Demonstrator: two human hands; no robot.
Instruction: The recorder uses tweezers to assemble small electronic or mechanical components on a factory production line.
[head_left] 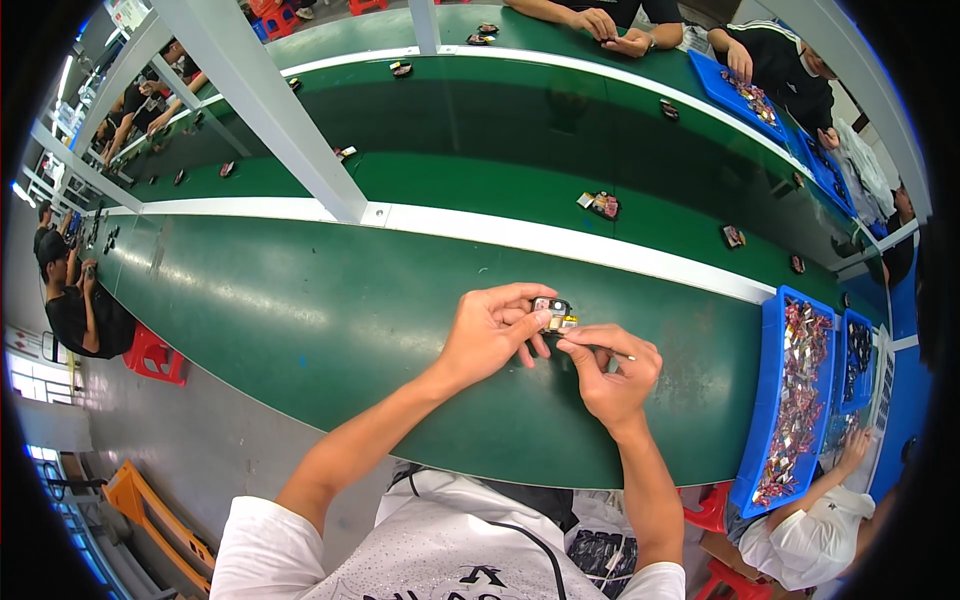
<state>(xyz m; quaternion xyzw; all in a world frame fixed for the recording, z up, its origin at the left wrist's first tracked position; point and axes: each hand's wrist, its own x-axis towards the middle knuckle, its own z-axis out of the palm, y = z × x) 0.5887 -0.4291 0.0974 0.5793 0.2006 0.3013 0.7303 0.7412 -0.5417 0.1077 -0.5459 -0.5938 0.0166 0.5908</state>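
Over the green worktable (330,300), my left hand (487,332) grips a small black plastic housing (541,302) between thumb and fingers. Its open side faces up, showing light-coloured and yellowish parts inside. My right hand (612,378) pinches a thin, stick-like tool (622,355), whose rear end juts out to the right past the fingers. The tool's front end lies at the housing's lower right edge, where my fingertips partly hide it; its exact kind cannot be made out.
A blue tray (765,385) of small red and silver parts stands at right, beside a smaller blue tray (868,372). Past a white rail (620,254), a green conveyor belt (480,185) carries several units like the housing (604,205). A grey post (265,100) rises at left. Co-workers sit around.
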